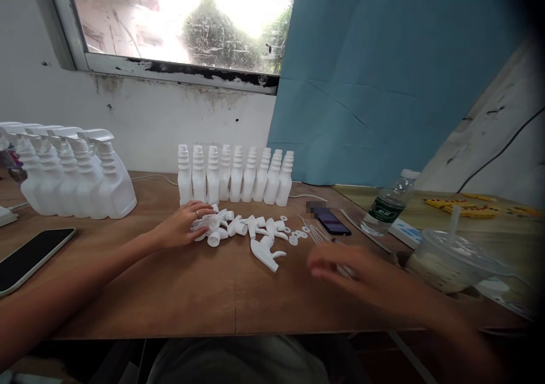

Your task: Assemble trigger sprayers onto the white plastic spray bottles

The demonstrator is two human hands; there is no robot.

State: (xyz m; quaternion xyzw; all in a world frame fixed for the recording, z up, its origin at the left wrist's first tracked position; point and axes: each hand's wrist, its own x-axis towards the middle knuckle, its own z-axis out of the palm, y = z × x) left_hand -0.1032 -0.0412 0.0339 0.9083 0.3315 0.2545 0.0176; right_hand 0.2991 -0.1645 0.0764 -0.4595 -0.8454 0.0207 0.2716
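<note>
the pile of trigger heads (230, 228) lies mid-tabletop (191, 299), just in front of a row of open bottles (236, 174). the left hand (183, 228) rests on the pile's left end, fingers curled over a head; whether they grip it i cannot tell. one loose head (266, 253) lies about midway between the hands, its long axis slanting far-left to near-right. the right hand (353, 273) hovers blurred, fingers open and seemingly empty, beside thin tubes (317, 233) and washers (298, 236). capped bottles (72, 174) stand far left.
</note>
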